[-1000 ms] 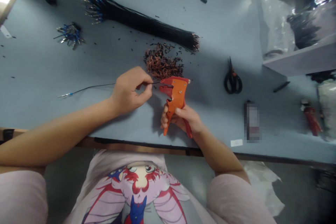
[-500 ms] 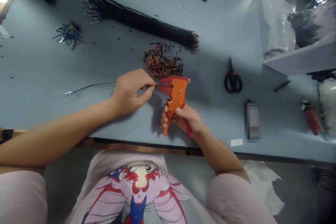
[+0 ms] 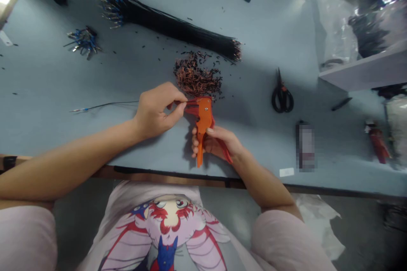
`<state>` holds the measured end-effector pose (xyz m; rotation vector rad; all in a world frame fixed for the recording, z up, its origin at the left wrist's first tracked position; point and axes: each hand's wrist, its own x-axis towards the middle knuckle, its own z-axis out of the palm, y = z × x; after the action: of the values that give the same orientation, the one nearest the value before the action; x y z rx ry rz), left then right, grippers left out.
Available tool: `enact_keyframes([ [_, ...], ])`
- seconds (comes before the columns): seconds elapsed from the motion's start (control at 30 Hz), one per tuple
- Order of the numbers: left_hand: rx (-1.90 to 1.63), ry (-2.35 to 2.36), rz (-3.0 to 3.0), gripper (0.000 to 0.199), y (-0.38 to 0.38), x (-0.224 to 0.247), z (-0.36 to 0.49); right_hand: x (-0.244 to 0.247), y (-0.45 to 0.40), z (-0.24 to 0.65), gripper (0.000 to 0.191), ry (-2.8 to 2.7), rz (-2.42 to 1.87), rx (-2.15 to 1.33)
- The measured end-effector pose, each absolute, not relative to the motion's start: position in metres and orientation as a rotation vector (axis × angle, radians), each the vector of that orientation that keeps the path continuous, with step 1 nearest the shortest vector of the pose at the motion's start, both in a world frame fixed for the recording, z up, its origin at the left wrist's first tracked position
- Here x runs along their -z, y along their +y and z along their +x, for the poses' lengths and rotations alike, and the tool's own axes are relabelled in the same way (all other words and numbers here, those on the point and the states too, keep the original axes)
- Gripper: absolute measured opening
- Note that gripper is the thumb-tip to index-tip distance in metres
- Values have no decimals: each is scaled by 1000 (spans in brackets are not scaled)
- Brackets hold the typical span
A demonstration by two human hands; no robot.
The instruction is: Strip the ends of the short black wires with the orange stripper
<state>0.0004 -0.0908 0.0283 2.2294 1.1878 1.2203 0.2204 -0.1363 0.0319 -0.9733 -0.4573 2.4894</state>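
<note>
My left hand (image 3: 160,108) pinches a thin black wire (image 3: 119,103) near its right end. The wire trails left across the table to a blue-and-silver terminal (image 3: 83,110). My right hand (image 3: 219,142) is closed around the handles of an orange and red wire stripper (image 3: 204,114). The stripper's jaws point left and meet my left fingertips; the wire's end there is hidden. Just beyond the tool lies a pile of copper and black wire scraps (image 3: 195,76).
A long bundle of black wires (image 3: 178,29) lies behind the scraps. A small heap of blue terminals (image 3: 84,42) sits at left. On the right are black scissors (image 3: 282,97), a pen (image 3: 341,103), a blurred-out object (image 3: 306,146), red-handled pliers (image 3: 378,142) and a shelf (image 3: 365,70) holding plastic bags.
The wire stripper has shifted left and turned more upright, its handles now spread wider. Its jaws have come up to my left fingertips. The wire's terminal end slid slightly left.
</note>
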Motion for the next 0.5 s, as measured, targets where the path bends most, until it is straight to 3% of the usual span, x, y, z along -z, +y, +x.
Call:
enact_keyframes([
  [0.13, -1246, 1181, 2225, 9, -90, -30, 1, -38, -132, 223, 30, -500, -1015, -2305],
  [0.5, -1233, 1208, 2210, 9, -91, -30, 1, -45, -124, 240, 29, -552, -1130, -2449],
])
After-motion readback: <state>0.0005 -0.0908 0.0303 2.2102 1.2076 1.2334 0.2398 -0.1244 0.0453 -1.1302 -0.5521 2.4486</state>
